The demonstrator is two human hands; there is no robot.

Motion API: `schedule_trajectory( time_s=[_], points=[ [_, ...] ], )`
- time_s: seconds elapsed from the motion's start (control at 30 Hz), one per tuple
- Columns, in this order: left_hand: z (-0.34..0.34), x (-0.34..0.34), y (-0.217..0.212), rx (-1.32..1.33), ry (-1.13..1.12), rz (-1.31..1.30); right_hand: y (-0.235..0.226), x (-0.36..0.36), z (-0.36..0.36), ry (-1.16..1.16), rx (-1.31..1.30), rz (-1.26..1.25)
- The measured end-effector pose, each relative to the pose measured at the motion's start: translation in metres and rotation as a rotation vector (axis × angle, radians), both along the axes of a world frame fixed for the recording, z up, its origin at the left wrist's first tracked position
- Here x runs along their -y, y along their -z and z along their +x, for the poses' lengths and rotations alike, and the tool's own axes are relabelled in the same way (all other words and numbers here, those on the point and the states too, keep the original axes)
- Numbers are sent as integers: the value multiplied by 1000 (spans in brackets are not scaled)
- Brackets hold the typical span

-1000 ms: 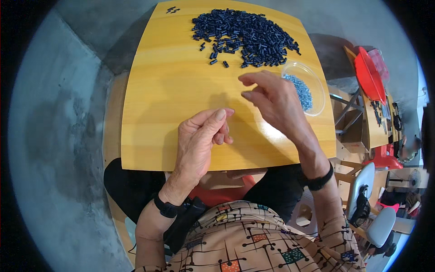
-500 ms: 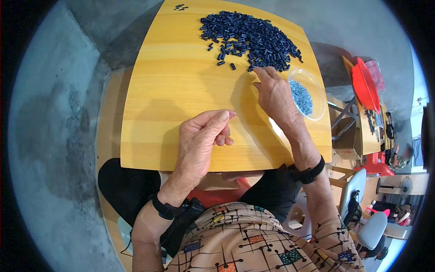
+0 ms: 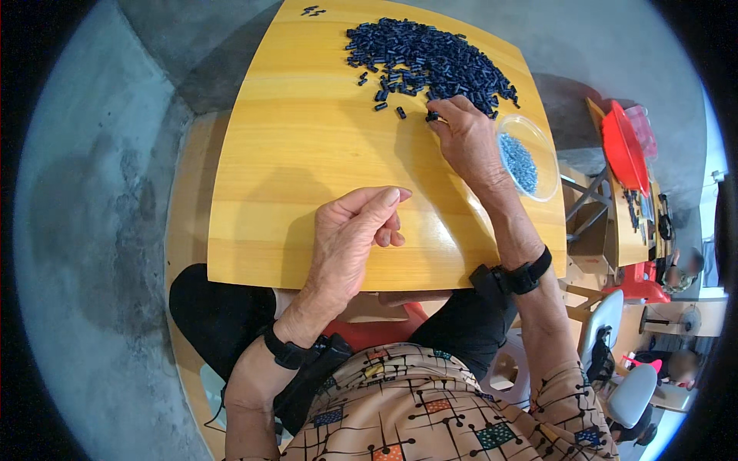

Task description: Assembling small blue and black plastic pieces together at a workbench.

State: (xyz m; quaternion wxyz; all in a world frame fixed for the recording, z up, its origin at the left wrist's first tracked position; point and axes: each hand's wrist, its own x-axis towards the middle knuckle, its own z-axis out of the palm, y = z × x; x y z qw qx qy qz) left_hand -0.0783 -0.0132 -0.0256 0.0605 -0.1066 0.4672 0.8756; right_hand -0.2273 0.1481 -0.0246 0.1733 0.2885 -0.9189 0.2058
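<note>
My right hand (image 3: 470, 146) is at the near edge of a heap of small black tube-shaped pieces (image 3: 430, 58). Its thumb and forefinger close on one such black piece (image 3: 433, 116). Beside that hand, on its right, a round clear tub (image 3: 550, 170) holds many tiny silvery metal parts (image 3: 518, 162), too small to name surely. Over the near middle of the table, my left hand (image 3: 350, 230) has thumb and forefinger pressed together, the other fingers curled. Whatever may be in that pinch cannot be made out. A few black pieces (image 3: 400, 113) lie loose in front of the heap.
Both hands are over a yellow wood-grain table (image 3: 269, 161). A small group of dark pieces (image 3: 314, 11) lies near its far left corner. A grey wall (image 3: 92, 192) stands left. To the right are a red basin (image 3: 624, 146), another table, chairs (image 3: 632, 393) and other people.
My right thumb and forefinger have taken hold of a black piece at the heap's edge. The left hand keeps its pinch. The whole view has shifted slightly.
</note>
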Motion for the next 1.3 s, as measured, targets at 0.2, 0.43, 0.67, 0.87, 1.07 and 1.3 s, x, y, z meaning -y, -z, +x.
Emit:
schedule_trajectory(
  time_s=[0.2,0.43,0.67,0.87,1.07,1.3],
  points=[
    [0,3,1,-7,-6,6,-1,2,2,65,19,26],
    [-1,1,1,-4,-13,18,5,2,5,-55,-85,32],
    [-1,-1,3,-7,-8,1,9,-4,15,-55,-50,71],
    [-4,-5,2,-18,-54,-27,-10,4,63,-73,276,-368],
    [-3,-12,5,0,-2,-50,-22,8,109,-240,97,-285],
    [1,-19,3,8,59,14,-28,-12,122,-302,108,-324]
  ],
)
